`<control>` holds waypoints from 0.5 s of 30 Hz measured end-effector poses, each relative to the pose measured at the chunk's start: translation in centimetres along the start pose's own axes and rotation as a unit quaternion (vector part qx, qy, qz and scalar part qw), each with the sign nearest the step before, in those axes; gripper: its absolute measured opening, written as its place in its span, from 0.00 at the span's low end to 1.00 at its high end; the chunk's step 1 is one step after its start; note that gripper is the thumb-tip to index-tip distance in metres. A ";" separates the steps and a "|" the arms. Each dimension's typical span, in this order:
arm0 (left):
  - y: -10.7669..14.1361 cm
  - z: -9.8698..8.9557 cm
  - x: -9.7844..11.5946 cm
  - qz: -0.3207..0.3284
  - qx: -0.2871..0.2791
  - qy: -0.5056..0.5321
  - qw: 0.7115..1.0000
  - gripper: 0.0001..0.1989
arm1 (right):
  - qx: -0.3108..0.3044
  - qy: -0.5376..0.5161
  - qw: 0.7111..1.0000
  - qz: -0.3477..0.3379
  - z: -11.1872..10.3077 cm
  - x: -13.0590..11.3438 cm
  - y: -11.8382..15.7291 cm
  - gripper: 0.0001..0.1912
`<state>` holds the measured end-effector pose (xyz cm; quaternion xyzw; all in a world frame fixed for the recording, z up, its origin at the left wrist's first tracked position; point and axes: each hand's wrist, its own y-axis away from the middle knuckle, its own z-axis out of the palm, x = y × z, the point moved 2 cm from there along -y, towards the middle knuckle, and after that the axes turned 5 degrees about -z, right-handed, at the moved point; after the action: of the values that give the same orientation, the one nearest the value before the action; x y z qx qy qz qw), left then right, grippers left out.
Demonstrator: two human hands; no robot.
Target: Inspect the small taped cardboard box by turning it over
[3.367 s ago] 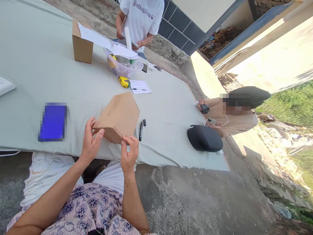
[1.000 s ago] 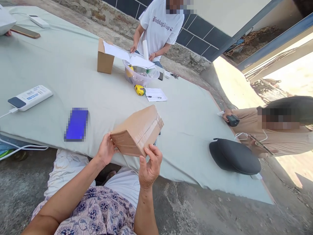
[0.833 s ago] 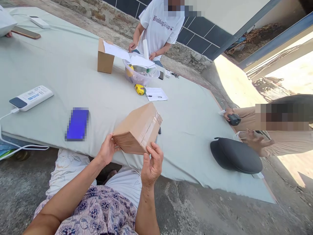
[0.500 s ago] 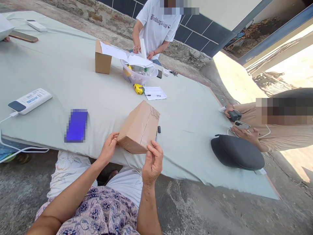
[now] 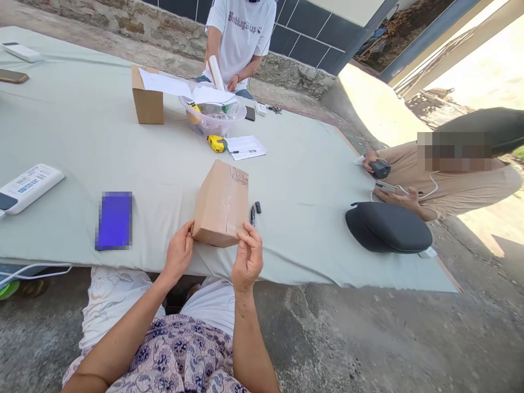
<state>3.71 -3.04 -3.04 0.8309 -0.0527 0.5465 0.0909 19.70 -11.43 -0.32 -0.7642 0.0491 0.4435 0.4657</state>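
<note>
A taped brown cardboard box point(image 5: 221, 204) is on the cloth-covered table right in front of me, with dark scribbled lines at its far right corner. My left hand point(image 5: 180, 251) grips its near left corner between thumb and fingers. At the near right corner, my right hand point(image 5: 248, 256) pinches the box's edge. Just right of the box lies a black marker point(image 5: 252, 216), its cap point(image 5: 257, 207) off beside it. A blurred blue object point(image 5: 114, 221) rests to the left of my left hand.
Farther back are a second cardboard box point(image 5: 148, 103), a plastic basin point(image 5: 213, 121) with papers, a yellow tape measure point(image 5: 216, 143) and a sheet with a pen point(image 5: 245, 147). A power bank point(image 5: 33, 186) lies left, a black case point(image 5: 388, 227) right. Two people sit around the table.
The box has turned slightly and sits lower, both hands still on it. More of the marker shows beside it. My view has shifted, moving the scene leftward.
</note>
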 end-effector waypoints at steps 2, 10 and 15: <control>-0.3 0.0 -0.5 0.020 0.018 -0.034 0.999 0.24 | -0.004 -0.003 1.000 0.010 0.3 0.5 0.1 0.10; 0.6 -0.9 -1.1 0.007 0.035 -0.054 0.998 0.23 | -0.043 0.023 0.998 -0.035 0.0 0.4 0.0 0.15; 7.1 -5.7 -2.0 0.123 0.039 -0.065 0.990 0.11 | -0.001 0.024 0.998 0.058 -2.3 2.7 0.9 0.13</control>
<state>-3.56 -8.77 -2.04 0.8549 -0.1384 0.4998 -0.0133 22.36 -12.79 -2.47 -0.7710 0.1046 0.4511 0.4372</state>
